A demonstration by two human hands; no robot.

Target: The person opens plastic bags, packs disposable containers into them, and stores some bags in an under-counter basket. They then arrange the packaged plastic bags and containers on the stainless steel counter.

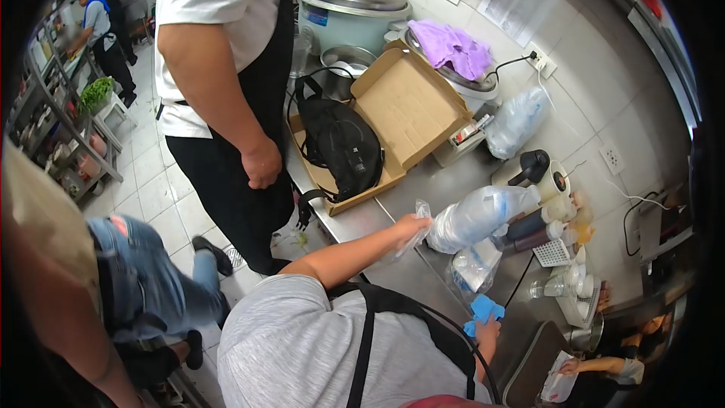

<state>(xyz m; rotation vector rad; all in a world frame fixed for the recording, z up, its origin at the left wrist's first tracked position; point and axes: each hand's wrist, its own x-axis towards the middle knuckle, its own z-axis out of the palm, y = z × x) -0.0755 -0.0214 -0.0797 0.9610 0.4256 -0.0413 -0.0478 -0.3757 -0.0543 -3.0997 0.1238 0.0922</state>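
Observation:
My left hand (412,230) reaches across the metal counter, its fingers closed on the loose end of a clear plastic bag (424,221). Beside it lies a long clear plastic-wrapped bundle (482,219); its contents are hard to make out. My right hand (490,330) is closed on a crumpled blue cloth (483,313) resting on the counter. Between the two hands sits a smaller clear bag (476,266) with something white inside. Squeeze bottles (536,224) with dark and yellow contents stand close to the bundle.
An open cardboard box (414,109) holds a black bag (340,143). Behind it are a large lidded pot (355,0) and a purple cloth (451,47). A person in a black apron (260,91) stands at my left. A brown tray (532,369) lies at the right.

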